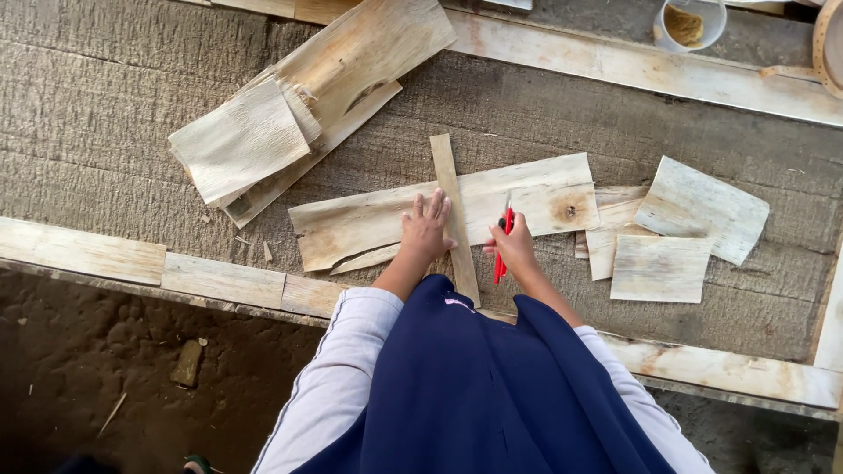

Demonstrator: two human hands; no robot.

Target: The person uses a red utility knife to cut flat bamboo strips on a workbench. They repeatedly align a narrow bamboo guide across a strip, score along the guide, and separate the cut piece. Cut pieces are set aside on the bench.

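My left hand (426, 226) presses flat, fingers spread, on a narrow wooden strip (450, 184) that lies across a long thin veneer sheet (378, 224) on the rough grey work surface (105, 114). My right hand (514, 246) grips a red utility knife (504, 241) just to the right of the strip, its blade tip resting on the veneer sheet near a dark knot (571, 211).
A stack of veneer sheets (263, 132) lies at the upper left. Several cut rectangular veneer pieces (694, 211) sit to the right. Pale wooden rails (219, 281) frame the surface. A clear cup (689, 22) with brown contents stands at the top right. Bare earth (88, 369) lies below.
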